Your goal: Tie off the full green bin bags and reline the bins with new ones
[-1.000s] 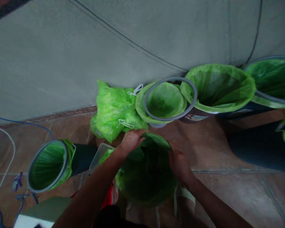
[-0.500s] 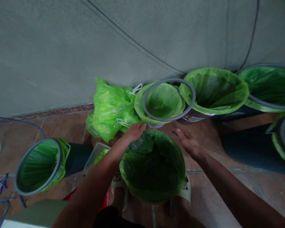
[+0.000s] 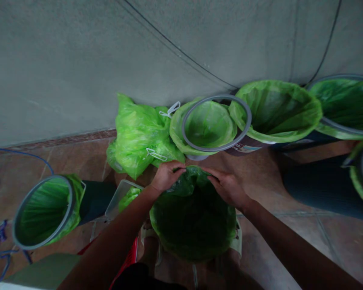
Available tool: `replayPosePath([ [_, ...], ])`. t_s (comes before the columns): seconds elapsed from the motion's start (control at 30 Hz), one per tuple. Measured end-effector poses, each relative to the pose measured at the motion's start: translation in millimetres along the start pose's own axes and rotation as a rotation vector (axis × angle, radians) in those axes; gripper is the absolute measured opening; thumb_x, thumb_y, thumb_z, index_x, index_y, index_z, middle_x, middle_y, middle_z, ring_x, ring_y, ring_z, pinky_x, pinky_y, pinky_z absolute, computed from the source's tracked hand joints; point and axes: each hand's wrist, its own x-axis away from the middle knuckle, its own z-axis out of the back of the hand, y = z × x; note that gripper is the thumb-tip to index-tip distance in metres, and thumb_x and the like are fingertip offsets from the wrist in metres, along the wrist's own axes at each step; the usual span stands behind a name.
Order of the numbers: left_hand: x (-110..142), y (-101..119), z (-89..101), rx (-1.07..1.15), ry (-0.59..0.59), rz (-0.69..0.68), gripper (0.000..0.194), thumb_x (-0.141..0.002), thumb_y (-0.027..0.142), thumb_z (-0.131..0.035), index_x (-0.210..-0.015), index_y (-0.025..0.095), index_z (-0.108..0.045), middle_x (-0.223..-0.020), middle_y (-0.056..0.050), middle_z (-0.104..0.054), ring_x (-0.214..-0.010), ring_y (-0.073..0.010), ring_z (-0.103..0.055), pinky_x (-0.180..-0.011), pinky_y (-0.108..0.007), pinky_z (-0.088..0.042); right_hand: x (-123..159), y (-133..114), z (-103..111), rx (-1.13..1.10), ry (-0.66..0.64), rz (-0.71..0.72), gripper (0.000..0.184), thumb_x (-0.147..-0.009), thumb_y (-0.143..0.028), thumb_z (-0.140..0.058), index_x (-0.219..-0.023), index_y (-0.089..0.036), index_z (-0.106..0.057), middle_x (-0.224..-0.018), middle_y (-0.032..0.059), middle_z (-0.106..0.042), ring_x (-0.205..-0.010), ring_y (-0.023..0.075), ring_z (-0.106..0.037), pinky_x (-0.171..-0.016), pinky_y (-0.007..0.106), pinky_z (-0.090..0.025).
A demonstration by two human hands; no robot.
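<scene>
Between my feet stands a bin lined with a green trash bag (image 3: 193,229), its mouth facing up at me and dark inside. At the far rim, my left hand (image 3: 168,175) pinches the bag's edge between thumb and fingers. My right hand (image 3: 225,186) is on the same far edge, to the right, thumb and fingers closed on the film. Between the hands the bag bunches into a loose fold. Just beyond the hands sits a smaller lined bin with a grey ring (image 3: 217,151) resting tilted across its top.
Stuffed green bags (image 3: 139,133) with white ties lean by the wall. More lined bins (image 3: 278,139) stand to the right along it. A grey-rimmed bin (image 3: 99,201) lies left, beside a clear tray (image 3: 116,200) of green bags. Dark cables run down the wall.
My right hand has moved left and inward from beside the bin onto the bag's far edge. My left hand stays at the rim, and the view has shifted slightly.
</scene>
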Motion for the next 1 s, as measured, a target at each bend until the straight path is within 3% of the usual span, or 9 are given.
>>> replayPosePath([
  [0.1, 4, 2, 0.9, -0.113, 0.007, -0.095, 0.018, -0.089, 0.026, -0.053, -0.087, 0.020, -0.069, -0.094, -0.004, -0.072, -0.091, -0.0159, -0.065, -0.088, -0.031, -0.050, 11, 4, -2, -0.007, 0.032, 0.030, 0.032, -0.090, -0.025, -0.044, -0.112, -0.026, -0.068, -0.128, 0.0039, -0.061, -0.113, 0.0217, -0.060, -0.101, 0.041, -0.046],
  [0.17, 7, 3, 2.8, -0.219, 0.015, -0.136, 0.019, -0.090, 0.025, -0.051, -0.089, 0.020, -0.069, -0.094, -0.005, -0.070, -0.092, -0.0167, -0.063, -0.089, -0.033, -0.049, 17, 5, -1, -0.026, 0.067, 0.028, 0.033, -0.089, -0.029, -0.048, -0.118, -0.026, -0.064, -0.129, 0.0048, -0.060, -0.116, 0.0225, -0.058, -0.103, 0.041, -0.045],
  [0.27, 10, 5, 5.0, -0.312, 0.032, -0.150, 0.021, -0.090, 0.021, -0.049, -0.103, 0.020, -0.066, -0.095, -0.005, -0.068, -0.092, -0.0169, -0.061, -0.087, -0.032, -0.048, 16, 3, 3, -0.077, 0.154, -0.053, 0.048, -0.086, -0.035, -0.056, -0.133, -0.025, -0.051, -0.130, 0.0062, -0.059, -0.119, 0.0230, -0.056, -0.102, 0.041, -0.045],
  [0.33, 8, 7, 5.3, -0.341, 0.019, -0.144, 0.024, -0.090, 0.020, -0.049, -0.109, 0.019, -0.063, -0.096, -0.005, -0.065, -0.092, -0.0172, -0.059, -0.086, -0.031, -0.047, 8, -2, 5, -0.097, 0.169, -0.132, 0.048, -0.085, -0.037, -0.056, -0.132, -0.023, -0.052, -0.126, 0.0066, -0.062, -0.113, 0.0231, -0.059, -0.096, 0.038, -0.048],
  [0.47, 4, 12, 4.5, -0.416, -0.033, -0.163, 0.020, -0.091, 0.023, -0.046, -0.097, 0.020, -0.065, -0.091, -0.005, -0.062, -0.090, -0.0187, -0.056, -0.086, -0.033, -0.044, -13, -9, 0, -0.091, 0.123, -0.202, 0.025, -0.084, -0.035, -0.056, -0.099, -0.023, -0.070, -0.097, 0.0033, -0.073, -0.089, 0.0211, -0.067, -0.080, 0.032, -0.052],
  [0.6, 4, 13, 3.0, -0.493, -0.034, -0.189, 0.024, -0.094, 0.023, -0.040, -0.092, 0.019, -0.064, -0.090, -0.005, -0.061, -0.089, -0.0195, -0.053, -0.089, -0.035, -0.041, -21, -10, -9, -0.090, 0.210, -0.266, 0.014, -0.080, -0.030, -0.057, -0.080, -0.023, -0.069, -0.077, 0.0013, -0.071, -0.073, 0.0182, -0.065, -0.071, 0.029, -0.050],
  [0.7, 8, 11, 2.2, -0.551, -0.034, -0.211, 0.024, -0.093, 0.019, -0.039, -0.094, 0.019, -0.063, -0.091, -0.005, -0.061, -0.090, -0.0196, -0.053, -0.096, -0.039, -0.038, -17, -8, -9, -0.028, 0.224, -0.185, 0.013, -0.081, -0.026, -0.055, -0.078, -0.022, -0.067, -0.081, 0.0018, -0.068, -0.076, 0.0170, -0.063, -0.074, 0.029, -0.048],
  [0.87, 19, 12, 6.6, -0.619, -0.056, -0.260, 0.022, -0.090, 0.017, -0.044, -0.094, 0.021, -0.065, -0.097, -0.005, -0.061, -0.094, -0.0202, -0.054, -0.106, -0.047, -0.029, -6, -6, 1, 0.100, 0.072, 0.015, 0.010, -0.080, -0.022, -0.058, -0.081, -0.022, -0.068, -0.099, 0.0047, -0.065, -0.094, 0.0189, -0.061, -0.085, 0.032, -0.047],
  [1.0, 20, 24, 14.5, -0.512, 0.016, -0.200, 0.016, -0.089, 0.027, -0.051, -0.092, 0.020, -0.065, -0.102, -0.007, -0.061, -0.099, -0.0216, -0.054, -0.101, -0.045, -0.036, -6, -7, 9, 0.038, 0.098, 0.056, 0.016, -0.083, -0.030, -0.059, -0.091, -0.023, -0.070, -0.110, 0.0061, -0.065, -0.104, 0.0214, -0.061, -0.092, 0.035, -0.047],
])
